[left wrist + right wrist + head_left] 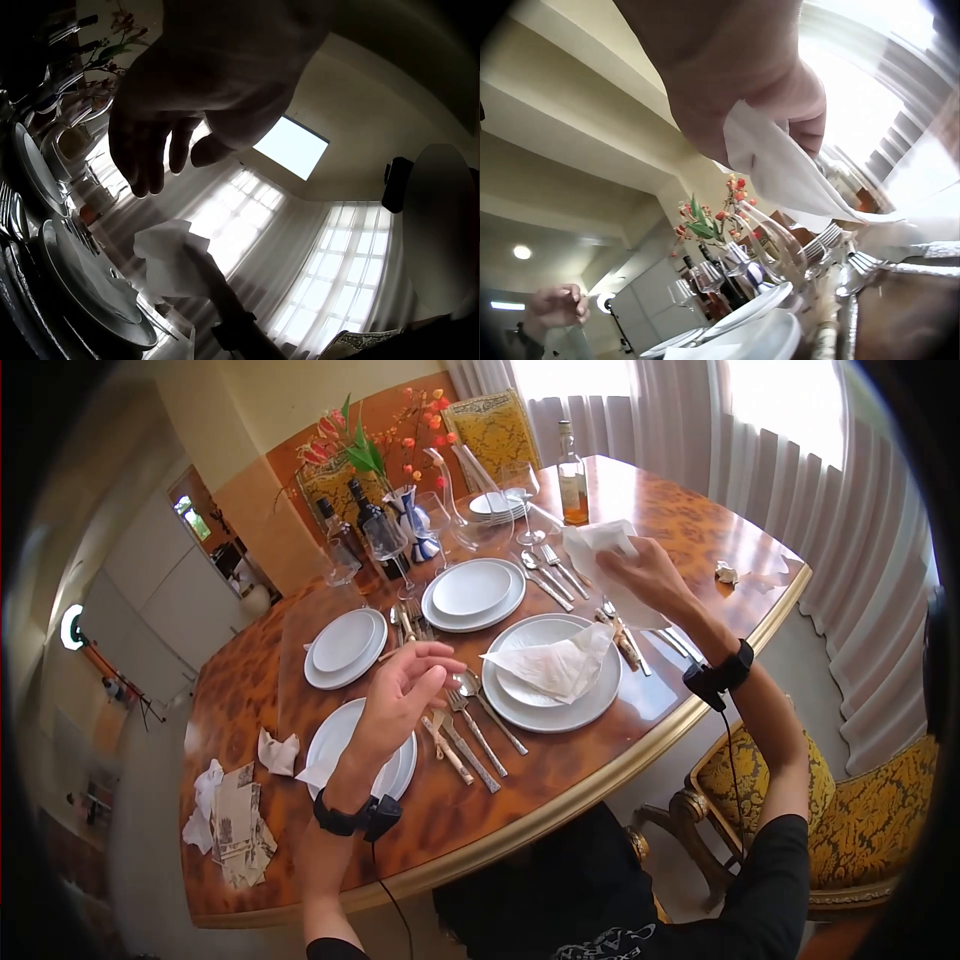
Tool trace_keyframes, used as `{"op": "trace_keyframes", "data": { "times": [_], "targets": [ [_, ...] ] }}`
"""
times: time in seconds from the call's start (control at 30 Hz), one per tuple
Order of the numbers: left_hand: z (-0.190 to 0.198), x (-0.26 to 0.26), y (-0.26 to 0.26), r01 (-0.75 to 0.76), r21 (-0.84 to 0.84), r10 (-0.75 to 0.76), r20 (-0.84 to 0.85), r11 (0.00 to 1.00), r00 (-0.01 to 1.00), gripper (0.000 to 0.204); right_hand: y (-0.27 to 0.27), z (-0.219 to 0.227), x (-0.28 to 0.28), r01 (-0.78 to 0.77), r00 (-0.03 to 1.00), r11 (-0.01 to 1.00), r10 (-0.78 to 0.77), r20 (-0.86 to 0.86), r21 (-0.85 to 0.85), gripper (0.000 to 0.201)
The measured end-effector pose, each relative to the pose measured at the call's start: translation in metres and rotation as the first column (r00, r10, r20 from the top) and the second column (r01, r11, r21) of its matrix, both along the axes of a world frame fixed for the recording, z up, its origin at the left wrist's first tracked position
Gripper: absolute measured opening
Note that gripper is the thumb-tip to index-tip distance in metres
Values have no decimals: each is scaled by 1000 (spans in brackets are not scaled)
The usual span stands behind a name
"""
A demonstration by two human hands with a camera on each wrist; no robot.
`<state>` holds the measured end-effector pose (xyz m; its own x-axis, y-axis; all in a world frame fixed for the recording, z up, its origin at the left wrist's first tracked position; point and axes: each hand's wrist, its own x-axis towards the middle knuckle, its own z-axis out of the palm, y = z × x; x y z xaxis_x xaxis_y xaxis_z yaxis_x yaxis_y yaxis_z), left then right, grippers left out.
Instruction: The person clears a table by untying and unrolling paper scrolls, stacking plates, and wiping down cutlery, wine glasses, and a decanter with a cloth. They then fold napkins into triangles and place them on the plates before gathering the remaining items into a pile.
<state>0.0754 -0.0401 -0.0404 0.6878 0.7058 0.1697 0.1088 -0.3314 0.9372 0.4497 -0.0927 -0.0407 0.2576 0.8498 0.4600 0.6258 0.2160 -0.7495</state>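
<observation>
My right hand (645,575) grips a white napkin (602,545) above the right side of the table; in the right wrist view the napkin (784,169) hangs down from the curled fingers. My left hand (400,695) is raised over the cutlery between two place settings, fingers loosely bent and holding nothing; the left wrist view shows this hand (199,112) empty too. A folded white napkin (560,663) lies on the stacked plates (600,705) in front. Forks, knives and spoons (480,725) lie to their left, and more cutlery (625,635) lies to their right.
Other stacked plates (345,645) stand left and behind. Wine glasses (385,535), dark bottles (372,520), a glass decanter (480,525), a flower vase (415,520) and an amber bottle (573,485) stand at the back. Printed papers (238,825) and crumpled napkins (278,752) lie on the left.
</observation>
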Motion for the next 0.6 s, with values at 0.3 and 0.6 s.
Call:
{"op": "trace_keyframes", "data": {
  "times": [0.3,0.6],
  "targets": [
    [-21,5,-34,-136,-165,198,455,977,868,54,-2,-16,-204,-690,706,718,695,-134,87,29],
    [-37,-65,-36,-218,-489,462,461,845,758,44,-9,-8,-212,-731,627,676,616,-477,-88,38]
  ]
}}
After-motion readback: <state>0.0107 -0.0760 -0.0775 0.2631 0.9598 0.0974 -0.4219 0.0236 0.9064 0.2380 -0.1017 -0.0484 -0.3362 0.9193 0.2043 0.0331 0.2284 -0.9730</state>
